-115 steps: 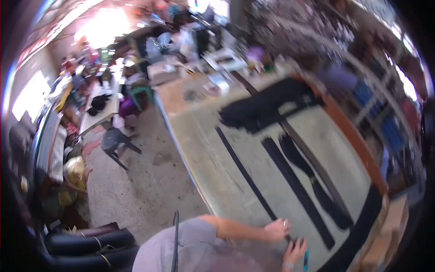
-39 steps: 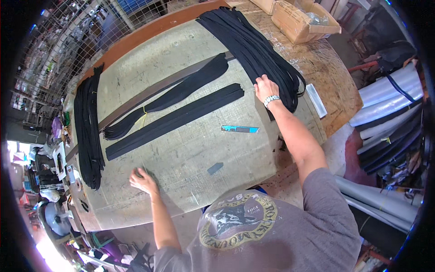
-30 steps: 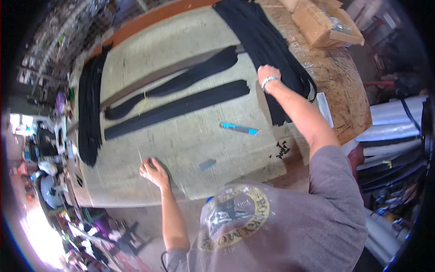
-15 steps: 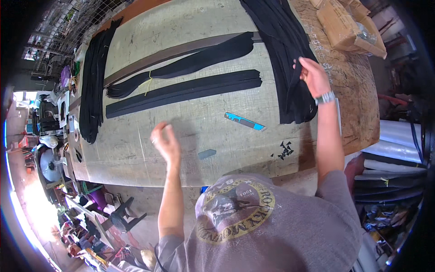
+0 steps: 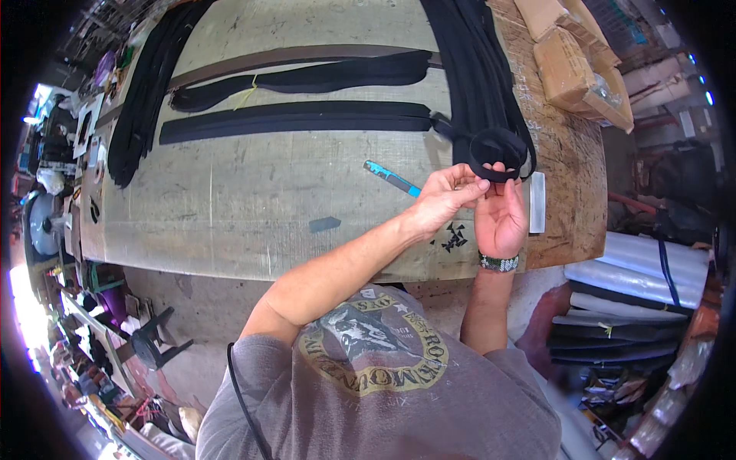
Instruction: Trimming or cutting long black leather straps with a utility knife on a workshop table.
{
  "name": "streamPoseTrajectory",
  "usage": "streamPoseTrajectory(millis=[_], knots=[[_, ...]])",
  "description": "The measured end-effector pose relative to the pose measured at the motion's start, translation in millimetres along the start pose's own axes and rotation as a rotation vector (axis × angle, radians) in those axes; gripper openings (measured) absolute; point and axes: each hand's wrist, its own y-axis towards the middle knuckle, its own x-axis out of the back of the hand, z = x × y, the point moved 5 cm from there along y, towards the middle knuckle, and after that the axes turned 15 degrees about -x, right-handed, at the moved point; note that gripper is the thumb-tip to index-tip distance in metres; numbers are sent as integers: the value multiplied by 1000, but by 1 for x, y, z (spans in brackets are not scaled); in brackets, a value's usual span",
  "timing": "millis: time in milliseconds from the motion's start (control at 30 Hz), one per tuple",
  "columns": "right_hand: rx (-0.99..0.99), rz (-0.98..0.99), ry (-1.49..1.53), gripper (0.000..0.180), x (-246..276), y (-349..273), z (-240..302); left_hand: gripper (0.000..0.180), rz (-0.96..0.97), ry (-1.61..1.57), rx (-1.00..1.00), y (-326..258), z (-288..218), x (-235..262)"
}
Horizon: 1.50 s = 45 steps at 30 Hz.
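Note:
Near the table's right side, a black fabric strip [image 5: 497, 138] is bent round into a loop, next to the long hanging bundle of black strips [image 5: 468, 69]. My left hand [image 5: 451, 198] pinches the strip at the loop's near edge between thumb and fingers. My right hand [image 5: 502, 222], palm up, has its fingertips curled on the same edge, gripping the strip. Left of my hands lies a blue and dark grey utility knife [image 5: 392, 179], partly behind my left hand. Several small black triangular offcuts [image 5: 455, 238] lie below my left wrist.
A flat black strip stack [image 5: 299, 121] and a yellow-tied bundle [image 5: 322, 73] lie across the table [image 5: 230, 199]. More strips [image 5: 153, 92] drape at left. A grey flat piece [image 5: 325, 224], a pale bar [image 5: 538, 203] and a cardboard box [image 5: 571, 73] lie about.
My left hand has crossed rightward to meet my right hand, which has come down and nearer. Both now grip a looped black strip. The view has shifted.

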Motion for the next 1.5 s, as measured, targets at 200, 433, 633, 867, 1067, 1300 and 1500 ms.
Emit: streamPoseTrajectory(millis=[200, 433, 633, 867, 1067, 1300, 1500], knots=[[-182, 289, 418, 25, -27, 9, -25, 23, -120, -468, -181, -20, -44, 4], [-110, 290, 277, 23, -33, -8, 16, 21, -310, -325, -331, -69, -131, 90], [-114, 8, -174, 43, -2, -19, -55, 17, -963, -68, -453, -238, -193, 350], [-384, -238, -437, 38, -19, 12, -197, 11, -1245, 129, -460, -401, -255, 545], [-374, -483, -635, 26, 33, 44, -214, 12, -1223, 274, -438, -416, -296, 615], [-60, -411, -1485, 32, -27, 21, -224, 21, -1178, 687, -307, -405, -308, 619], [-24, -62, -1550, 55, -147, 30, -309, 18, -1174, 653, -339, -410, -312, 625]])
